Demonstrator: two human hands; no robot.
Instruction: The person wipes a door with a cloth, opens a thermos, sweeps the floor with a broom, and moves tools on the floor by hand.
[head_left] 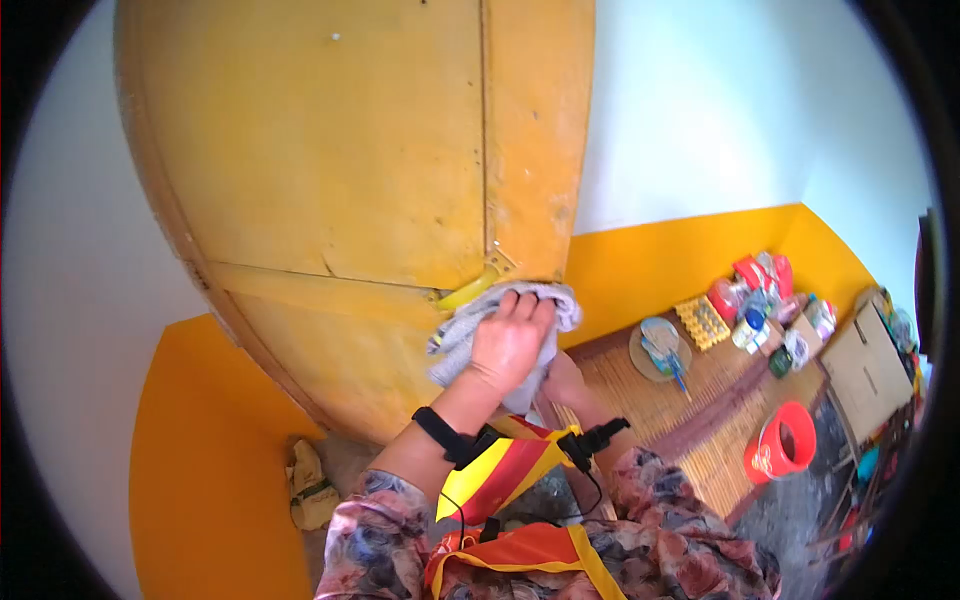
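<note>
Patterned sleeves [690, 530] are seen nearest in the head view, below the grip. A grey cloth [456, 346] is clutched by the left hand [510, 342], just below a door handle [468, 292]; the right hand [568, 385] is partly hidden, its hold indeterminable.

Yellow door [330, 130], red bucket [768, 455], greyish, perhaps striped cloth [456, 352].

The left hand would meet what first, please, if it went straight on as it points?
The left hand would first meet the cloth it touches, then probably the door, though depth is unclear.
</note>
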